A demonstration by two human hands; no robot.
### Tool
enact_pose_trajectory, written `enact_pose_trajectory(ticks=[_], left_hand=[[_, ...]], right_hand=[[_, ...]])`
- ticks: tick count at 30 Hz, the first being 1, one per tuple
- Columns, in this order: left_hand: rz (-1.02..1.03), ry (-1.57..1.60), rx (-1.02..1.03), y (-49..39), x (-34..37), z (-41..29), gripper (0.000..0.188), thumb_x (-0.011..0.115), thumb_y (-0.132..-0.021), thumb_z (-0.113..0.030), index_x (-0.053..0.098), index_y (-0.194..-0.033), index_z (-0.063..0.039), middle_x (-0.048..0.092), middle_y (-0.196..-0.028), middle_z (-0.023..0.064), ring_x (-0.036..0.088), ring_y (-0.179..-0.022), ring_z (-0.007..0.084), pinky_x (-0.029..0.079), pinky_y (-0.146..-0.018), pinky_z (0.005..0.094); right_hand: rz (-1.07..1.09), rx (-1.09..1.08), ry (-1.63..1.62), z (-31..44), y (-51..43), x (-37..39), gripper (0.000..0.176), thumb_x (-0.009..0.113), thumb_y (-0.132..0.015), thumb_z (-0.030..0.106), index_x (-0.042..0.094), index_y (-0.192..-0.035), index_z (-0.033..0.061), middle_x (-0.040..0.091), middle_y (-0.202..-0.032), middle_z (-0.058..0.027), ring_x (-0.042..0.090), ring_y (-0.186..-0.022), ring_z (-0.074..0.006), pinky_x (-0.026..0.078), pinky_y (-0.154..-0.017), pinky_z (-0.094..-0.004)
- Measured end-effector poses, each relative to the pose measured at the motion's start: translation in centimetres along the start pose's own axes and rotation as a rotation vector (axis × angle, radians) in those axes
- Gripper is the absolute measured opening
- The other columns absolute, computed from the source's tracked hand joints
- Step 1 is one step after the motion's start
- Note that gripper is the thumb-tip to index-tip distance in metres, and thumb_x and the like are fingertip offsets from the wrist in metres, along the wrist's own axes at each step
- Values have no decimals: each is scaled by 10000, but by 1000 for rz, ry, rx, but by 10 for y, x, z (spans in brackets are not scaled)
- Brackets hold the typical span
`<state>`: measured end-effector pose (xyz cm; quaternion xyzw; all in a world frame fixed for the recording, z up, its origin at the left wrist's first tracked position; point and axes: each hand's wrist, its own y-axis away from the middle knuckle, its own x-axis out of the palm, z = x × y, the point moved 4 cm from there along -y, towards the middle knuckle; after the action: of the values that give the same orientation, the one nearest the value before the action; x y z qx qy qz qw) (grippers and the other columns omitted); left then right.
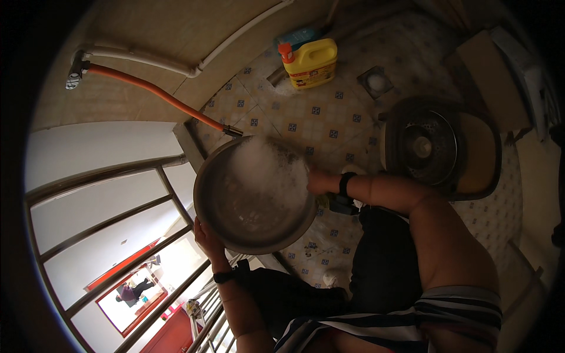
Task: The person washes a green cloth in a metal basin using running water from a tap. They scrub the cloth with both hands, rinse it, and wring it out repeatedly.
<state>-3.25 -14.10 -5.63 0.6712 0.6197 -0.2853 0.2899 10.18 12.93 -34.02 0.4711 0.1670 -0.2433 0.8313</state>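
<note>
A large round metal basin (256, 216) with white foam and cloudy water in it stands before me, its bottom partly hidden. My left hand (207, 240) grips the basin's lower left rim, fingers on its outer side. At the opposite side, my right hand (318, 180) is at the right rim beside the foam; whether it clasps the rim or something small cannot be told. The end of an orange hose (163, 95) with a metal tip lies at the basin's top edge; the hose runs from a wall tap (75, 75).
A yellow jug (311, 66) with an orange cap stands on the tiled floor by a teal bottle (300, 36). A floor drain (375, 82) lies near it. Right is a dark tub (494, 159) holding a metal bowl. Metal railings (119, 216) run along the left.
</note>
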Motion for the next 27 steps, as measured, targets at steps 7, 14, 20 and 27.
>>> enact_pose_trajectory(ticks=[7,14,20,27], left_hand=[[-7,-25,32,-1,1,1,360,420,-927,-242,575,-1137,6,632,-1028,188,590,-945,305,448,-818,372],[-2,46,15,-1,2,4,369,429,-924,-249,574,-1151,3,636,-1024,178,594,-937,282,452,-819,356],[20,37,-20,1,1,-2,362,423,-924,-245,584,-1144,-7,653,-976,157,604,-898,246,463,-791,343],[8,71,-35,3,-3,-3,357,404,-932,-234,590,-1119,7,656,-956,146,607,-896,237,466,-784,337]], right_hand=[[23,-137,418,4,-19,13,234,492,-904,142,576,-721,23,474,-624,-137,326,-479,-238,365,-553,-480],[175,-129,550,5,-16,13,254,466,-956,144,585,-731,137,417,-660,-149,286,-532,-242,480,-736,-542],[65,-142,595,-7,-32,34,268,476,-951,138,550,-694,152,341,-642,-91,217,-548,-221,389,-625,-483],[-220,297,-843,-4,-19,23,508,484,-918,190,256,-1302,-50,548,-766,-198,420,-547,-252,416,-567,-465]])
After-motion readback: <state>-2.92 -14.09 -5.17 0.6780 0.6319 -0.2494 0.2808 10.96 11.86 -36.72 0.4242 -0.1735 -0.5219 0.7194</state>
